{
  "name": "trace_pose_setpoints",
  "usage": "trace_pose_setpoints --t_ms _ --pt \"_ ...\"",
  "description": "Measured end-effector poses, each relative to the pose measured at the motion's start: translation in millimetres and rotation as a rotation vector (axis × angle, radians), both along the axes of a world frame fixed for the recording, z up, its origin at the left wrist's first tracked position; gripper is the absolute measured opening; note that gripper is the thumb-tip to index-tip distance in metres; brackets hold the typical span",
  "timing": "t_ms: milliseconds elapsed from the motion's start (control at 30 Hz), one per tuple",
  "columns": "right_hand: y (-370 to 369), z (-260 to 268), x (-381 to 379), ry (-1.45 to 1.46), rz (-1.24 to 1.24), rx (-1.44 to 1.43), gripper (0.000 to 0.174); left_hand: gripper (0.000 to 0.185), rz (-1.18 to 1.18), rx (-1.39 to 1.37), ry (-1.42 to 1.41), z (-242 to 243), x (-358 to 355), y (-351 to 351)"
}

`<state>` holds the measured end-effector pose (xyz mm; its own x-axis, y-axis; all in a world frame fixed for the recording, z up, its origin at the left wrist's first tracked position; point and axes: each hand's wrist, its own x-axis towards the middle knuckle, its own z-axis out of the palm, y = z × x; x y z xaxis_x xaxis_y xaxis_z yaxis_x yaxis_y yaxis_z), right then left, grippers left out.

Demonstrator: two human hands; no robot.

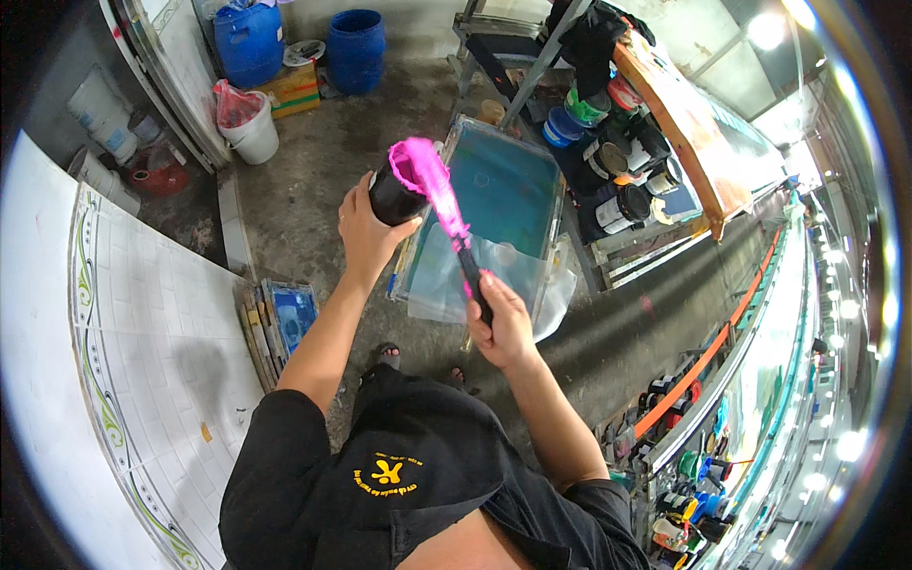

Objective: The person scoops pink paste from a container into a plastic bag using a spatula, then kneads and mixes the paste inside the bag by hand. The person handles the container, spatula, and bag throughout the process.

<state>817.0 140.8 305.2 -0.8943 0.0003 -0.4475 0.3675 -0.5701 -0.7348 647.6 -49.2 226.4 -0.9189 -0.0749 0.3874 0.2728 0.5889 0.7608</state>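
My left hand point(372, 231) grips a black plastic jar point(392, 198) tilted away from me, its rim and inner wall coated in bright pink ink point(406, 167). In my right hand point(504, 319) is the black handle of a spatula point(469, 267), whose blade is covered in the same thick pink ink. The blade's far end lies over the jar's mouth, and pink smears run down onto the handle. Below both hands, a framed printing screen point(509, 171) with teal mesh leans or rests near the floor. A translucent plastic sheet point(456, 281) covers its near end.
A rack at right holds several ink tubs point(622, 209) under a wooden-edged table point(684, 142). Blue barrels point(356, 53), a white bucket point(249, 132) and a cardboard box point(293, 92) stand at the back. Small frames point(291, 313) lean by the tiled wall point(164, 342). A long bench point(748, 356) runs right.
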Motion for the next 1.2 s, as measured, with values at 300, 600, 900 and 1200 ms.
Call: trace_pose_setpoints --t_ms 300,600,900,1200 --pt "39.2 32.6 70.0 -0.12 0.002 -0.065 0.038 0.103 0.014 -0.136 0.011 -7.4 -27.3 -15.1" --pt "31.7 9.7 76.0 0.312 -0.524 1.598 0.045 0.107 -0.342 -0.121 0.08 -2.7 13.1 103.6" --pt "57.9 37.8 249.9 0.058 -0.54 1.597 0.042 0.106 -0.579 -0.09 0.275 28.7 79.1 234.0" --pt "158.9 115.5 465.0 -0.148 -0.525 1.685 0.034 0.098 -1.283 0.04 0.858 59.8 193.6 382.0"
